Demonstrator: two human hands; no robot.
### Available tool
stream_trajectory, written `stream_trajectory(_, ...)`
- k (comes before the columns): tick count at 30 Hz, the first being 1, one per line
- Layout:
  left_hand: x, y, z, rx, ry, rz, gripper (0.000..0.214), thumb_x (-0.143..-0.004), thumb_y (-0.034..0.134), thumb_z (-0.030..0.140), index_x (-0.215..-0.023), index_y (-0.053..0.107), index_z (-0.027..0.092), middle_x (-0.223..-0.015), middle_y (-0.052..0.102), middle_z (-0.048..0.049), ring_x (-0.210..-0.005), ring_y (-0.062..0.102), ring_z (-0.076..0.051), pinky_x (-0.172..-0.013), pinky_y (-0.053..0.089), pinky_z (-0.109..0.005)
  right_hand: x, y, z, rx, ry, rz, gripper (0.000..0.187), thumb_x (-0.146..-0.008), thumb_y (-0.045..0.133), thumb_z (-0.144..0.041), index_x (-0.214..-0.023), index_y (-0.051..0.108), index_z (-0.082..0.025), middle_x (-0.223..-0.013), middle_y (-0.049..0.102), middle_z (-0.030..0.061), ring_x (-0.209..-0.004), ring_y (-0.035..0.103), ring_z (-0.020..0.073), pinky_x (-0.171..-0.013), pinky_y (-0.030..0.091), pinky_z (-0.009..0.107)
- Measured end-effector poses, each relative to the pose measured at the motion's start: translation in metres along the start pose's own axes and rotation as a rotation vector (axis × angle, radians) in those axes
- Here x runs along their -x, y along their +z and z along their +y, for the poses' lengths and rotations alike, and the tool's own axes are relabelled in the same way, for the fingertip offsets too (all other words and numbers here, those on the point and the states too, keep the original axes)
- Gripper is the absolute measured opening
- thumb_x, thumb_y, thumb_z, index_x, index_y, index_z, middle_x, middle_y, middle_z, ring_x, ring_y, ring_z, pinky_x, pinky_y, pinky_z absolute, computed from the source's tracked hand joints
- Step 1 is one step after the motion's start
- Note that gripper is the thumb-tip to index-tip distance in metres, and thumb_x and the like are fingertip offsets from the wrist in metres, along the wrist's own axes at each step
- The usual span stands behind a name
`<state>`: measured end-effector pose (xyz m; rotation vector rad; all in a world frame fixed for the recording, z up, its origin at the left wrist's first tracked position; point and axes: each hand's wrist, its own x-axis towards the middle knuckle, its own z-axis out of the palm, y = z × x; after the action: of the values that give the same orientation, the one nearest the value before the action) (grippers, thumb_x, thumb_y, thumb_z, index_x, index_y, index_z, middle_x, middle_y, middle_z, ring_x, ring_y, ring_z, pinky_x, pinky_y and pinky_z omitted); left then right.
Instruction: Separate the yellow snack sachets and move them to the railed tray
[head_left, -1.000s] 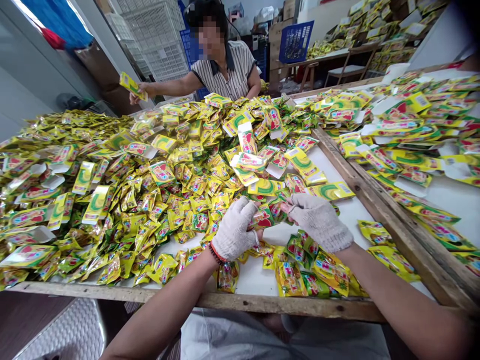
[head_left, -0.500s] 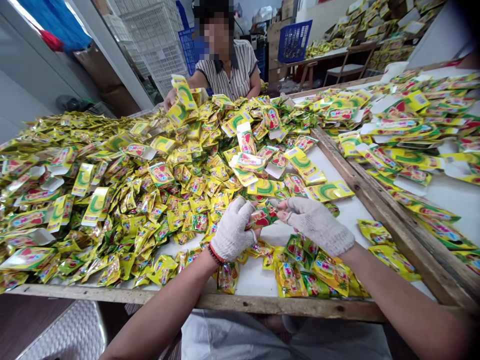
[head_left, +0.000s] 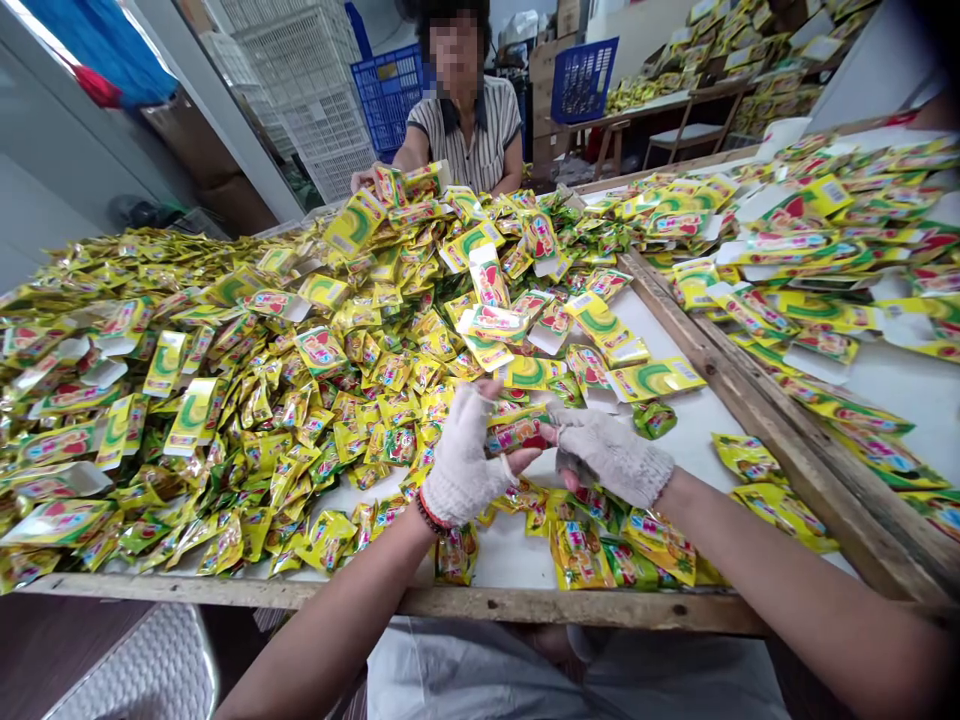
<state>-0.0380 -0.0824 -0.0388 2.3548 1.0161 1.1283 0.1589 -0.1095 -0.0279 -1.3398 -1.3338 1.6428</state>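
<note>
My left hand, in a white knit glove, is closed around a small stack of yellow-green sachets held above the white tabletop. My gloved right hand pinches the right end of the same stack. A huge heap of loose sachets covers the table to the left and ahead. Flat yellow cartons lie just beyond my hands. A small row of sachets lies under my right wrist near the front edge.
A person in a striped shirt sits across the table, hands on a bundle of sachets. A wooden rail separates a second table piled with cartons on the right. White and blue crates stand behind.
My hands have drawn closer together and squared the sachets into a tighter stack. The person opposite brought a raised carton down onto the pile and now holds a bundle.
</note>
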Motion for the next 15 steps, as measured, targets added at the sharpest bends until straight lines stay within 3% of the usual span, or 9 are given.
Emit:
stream_trajectory(2,-0.002,-0.002,0.002,0.171,-0.191,0.050,0.076,-0.073,0.075,0.041,-0.136,0.036,0.020,-0.128,0.048,-0.0131,-0.120,0.048,-0.029,-0.102,0.041,-0.046,-0.001,0.000,-0.003,-0.041,-0.022,0.069,0.031,-0.082,0.055,-0.049,-0.076,0.046,-0.020,-0.041,0.053,-0.0043,-0.032,0.038,0.0068,-0.036,0.024,0.017)
stream_trajectory(5,-0.005,-0.002,0.005,0.551,-0.484,-0.085,0.062,-0.080,0.068,0.042,-0.129,0.037,0.020,-0.120,0.057,-0.0125,-0.104,0.061,-0.026,-0.088,0.053,-0.042,-0.001,-0.003,-0.006,-0.059,-0.026,0.091,0.034,-0.079,0.060,-0.048,-0.071,0.043,-0.020,-0.044,0.056,-0.0024,-0.036,0.040,0.0063,-0.037,0.025,0.016)
stream_trajectory(7,-0.006,0.000,0.007,0.720,-0.590,-0.162,0.057,-0.081,0.066,0.043,-0.126,0.038,0.020,-0.121,0.058,-0.0127,-0.098,0.064,-0.025,-0.079,0.058,-0.040,-0.001,-0.007,-0.005,-0.086,-0.030,0.121,0.034,-0.076,0.065,-0.047,-0.073,0.046,-0.019,-0.046,0.056,-0.0029,-0.038,0.044,0.0066,-0.039,0.028,0.016)
stream_trajectory(10,-0.004,0.003,0.008,0.791,-0.616,-0.175,0.056,-0.080,0.067,0.043,-0.123,0.038,0.022,-0.128,0.054,-0.0126,-0.103,0.064,-0.025,-0.079,0.059,-0.039,0.000,-0.012,-0.003,-0.157,-0.057,0.174,0.032,-0.072,0.070,-0.044,-0.080,0.050,-0.019,-0.047,0.053,-0.0057,-0.040,0.044,0.0065,-0.041,0.030,0.017)
stream_trajectory(15,-0.002,0.003,0.009,0.802,-0.585,-0.187,0.054,-0.083,0.064,0.042,-0.125,0.037,0.022,-0.117,0.061,-0.0109,-0.097,0.066,-0.021,-0.080,0.058,-0.036,0.004,-0.008,-0.003,-0.065,0.023,0.105,0.034,-0.073,0.064,-0.044,-0.064,0.041,-0.020,-0.041,0.053,-0.0030,-0.033,0.033,0.0059,-0.037,0.018,0.020)
